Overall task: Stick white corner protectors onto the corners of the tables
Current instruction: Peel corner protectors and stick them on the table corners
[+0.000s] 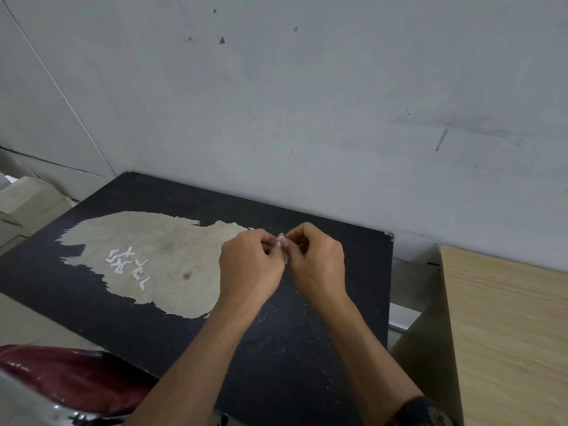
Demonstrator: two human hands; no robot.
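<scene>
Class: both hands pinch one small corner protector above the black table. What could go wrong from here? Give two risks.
The corner protector is small and pinched between the left hand and right hand; it might slip, or stick to the fingers. The black table has a large peeled patch, so its surface may flake and the adhesive might hold poorly at a corner.

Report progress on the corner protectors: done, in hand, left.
Done: nothing clearly fitted; the black table has an unclear pale speck at its far right corner. In hand: left hand and right hand pinch one small pale piece above it. Left: white L-shaped pieces lie heaped on the worn patch; the light wood top looks bare at its corner.
</scene>
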